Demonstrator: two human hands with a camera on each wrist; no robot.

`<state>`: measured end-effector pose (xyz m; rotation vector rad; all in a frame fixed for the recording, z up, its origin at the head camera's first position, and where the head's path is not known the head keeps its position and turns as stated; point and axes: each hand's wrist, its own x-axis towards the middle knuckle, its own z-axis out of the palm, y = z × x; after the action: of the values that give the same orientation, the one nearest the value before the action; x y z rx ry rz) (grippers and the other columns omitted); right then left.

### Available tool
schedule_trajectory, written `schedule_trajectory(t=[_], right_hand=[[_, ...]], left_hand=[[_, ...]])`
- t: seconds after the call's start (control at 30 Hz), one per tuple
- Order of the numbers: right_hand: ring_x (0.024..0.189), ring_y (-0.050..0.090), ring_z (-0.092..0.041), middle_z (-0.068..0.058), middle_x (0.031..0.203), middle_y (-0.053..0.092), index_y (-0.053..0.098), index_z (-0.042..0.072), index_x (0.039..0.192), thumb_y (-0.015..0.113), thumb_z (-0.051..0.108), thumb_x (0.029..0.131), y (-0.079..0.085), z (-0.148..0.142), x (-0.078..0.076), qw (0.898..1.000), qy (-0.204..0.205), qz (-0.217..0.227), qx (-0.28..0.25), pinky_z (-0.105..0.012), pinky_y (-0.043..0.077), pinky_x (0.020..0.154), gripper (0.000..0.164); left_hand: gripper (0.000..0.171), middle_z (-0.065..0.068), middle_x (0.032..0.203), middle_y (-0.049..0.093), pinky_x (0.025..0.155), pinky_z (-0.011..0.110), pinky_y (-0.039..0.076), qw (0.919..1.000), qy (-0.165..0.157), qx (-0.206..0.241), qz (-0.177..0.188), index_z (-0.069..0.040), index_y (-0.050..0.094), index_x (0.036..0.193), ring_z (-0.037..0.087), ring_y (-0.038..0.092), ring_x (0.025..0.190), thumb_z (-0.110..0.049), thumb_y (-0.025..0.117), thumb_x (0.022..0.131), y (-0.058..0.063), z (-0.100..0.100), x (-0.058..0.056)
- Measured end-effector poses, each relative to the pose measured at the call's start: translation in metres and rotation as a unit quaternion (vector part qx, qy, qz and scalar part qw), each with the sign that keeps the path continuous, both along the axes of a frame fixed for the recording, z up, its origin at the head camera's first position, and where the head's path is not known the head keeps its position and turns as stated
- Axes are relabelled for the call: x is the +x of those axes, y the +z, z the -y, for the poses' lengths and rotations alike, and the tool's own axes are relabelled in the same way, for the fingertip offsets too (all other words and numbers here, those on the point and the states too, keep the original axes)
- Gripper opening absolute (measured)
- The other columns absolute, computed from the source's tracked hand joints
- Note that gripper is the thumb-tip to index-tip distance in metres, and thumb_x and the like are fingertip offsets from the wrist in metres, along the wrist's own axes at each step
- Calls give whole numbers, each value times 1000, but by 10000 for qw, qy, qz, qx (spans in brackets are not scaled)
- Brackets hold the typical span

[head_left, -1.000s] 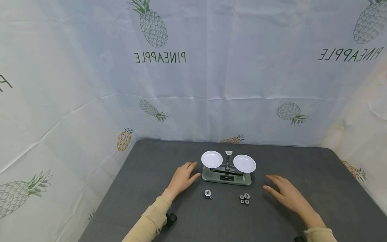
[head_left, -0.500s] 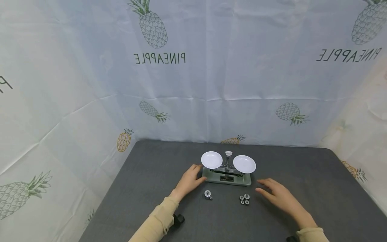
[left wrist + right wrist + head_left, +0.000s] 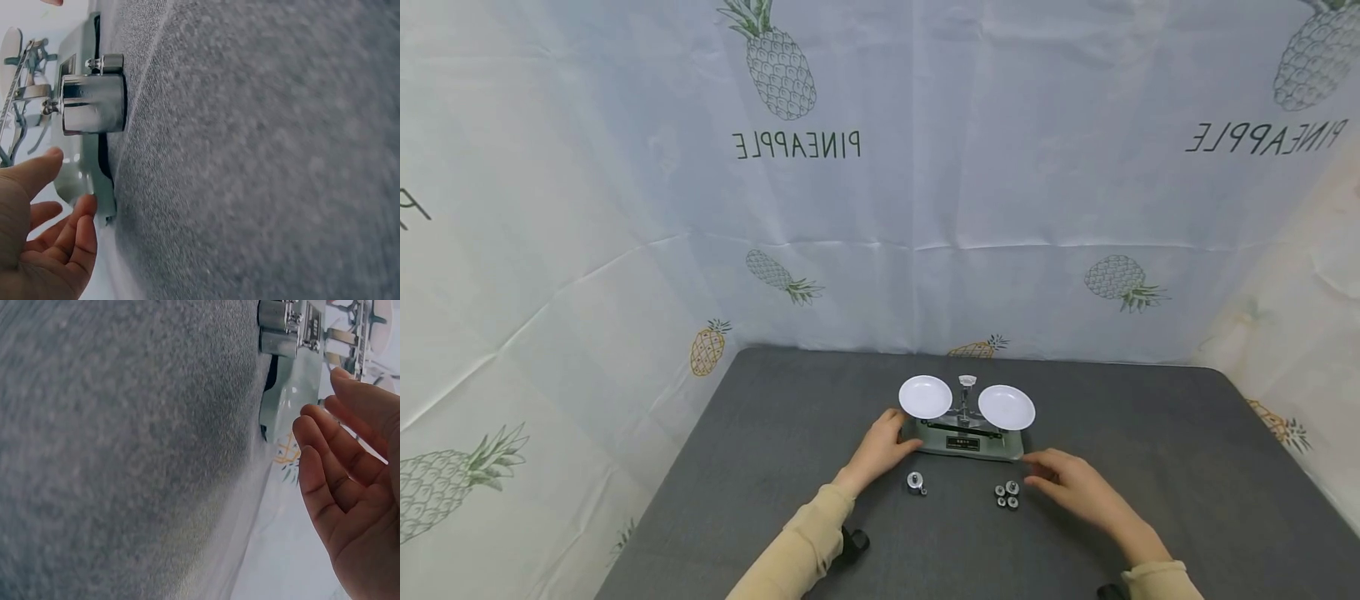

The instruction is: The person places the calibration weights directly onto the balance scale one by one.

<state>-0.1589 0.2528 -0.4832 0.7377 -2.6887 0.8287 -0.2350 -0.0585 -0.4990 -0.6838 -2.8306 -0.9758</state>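
A balance scale with a green base (image 3: 962, 443) stands on the dark table, with a left white pan (image 3: 926, 397) and a right white pan (image 3: 1007, 407) on top. My left hand (image 3: 880, 448) is at the left end of the base, thumb at its front and fingers beside the end. In the left wrist view the fingers are loosely bent, with a gap between thumb and fingertips. My right hand (image 3: 1078, 487) reaches to the base's right front corner, its fingers relaxed and holding nothing. A large metal weight (image 3: 94, 103) and a small weight (image 3: 112, 63) stand in front of the scale.
Several small metal weights (image 3: 1007, 494) are grouped in front of the scale's right side, close to the right hand. The dark grey table (image 3: 1120, 400) meets a white pineapple-print cloth (image 3: 880, 200) at the back. Black wrist straps show at both sleeves.
Both hands have moved inward to the scale: the left hand rightward to the base's left end, the right hand leftward to its right corner. The scale and weights have stayed put.
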Motion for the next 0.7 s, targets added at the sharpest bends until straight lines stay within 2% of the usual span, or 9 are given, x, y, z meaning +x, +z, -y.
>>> schedule_trajectory(t=[0.2,0.4,0.53,0.7], right_hand=[[68,45,10,13,74,57,66,2,99,72,9,77,-4,3,-1,9996,258,28,-55,-20,42,56,24],[67,48,9,8,72,60,66,0,98,72,5,75,-8,4,-2,9985,521,87,-147,-20,43,56,24],[68,50,8,6,73,62,66,-1,97,71,6,77,-8,5,-3,9971,680,327,-112,-20,44,56,22],[69,50,7,6,76,62,67,1,97,69,8,80,-7,7,-4,9955,660,686,49,-21,44,58,19]], left_hand=[[51,17,121,56,69,27,49,9999,-12,95,96,-1,55,125,17,59,82,-25,70,82,1,-5,0],[50,16,119,57,65,24,47,9999,48,129,74,-2,56,123,13,56,75,-24,71,81,-1,-9,-3],[48,15,116,59,68,28,48,9998,113,121,-56,-2,58,121,16,58,79,-22,72,80,-2,-11,-4],[44,15,113,61,72,33,49,9995,235,129,-148,-2,61,117,19,58,83,-20,73,78,-4,-13,-6]])
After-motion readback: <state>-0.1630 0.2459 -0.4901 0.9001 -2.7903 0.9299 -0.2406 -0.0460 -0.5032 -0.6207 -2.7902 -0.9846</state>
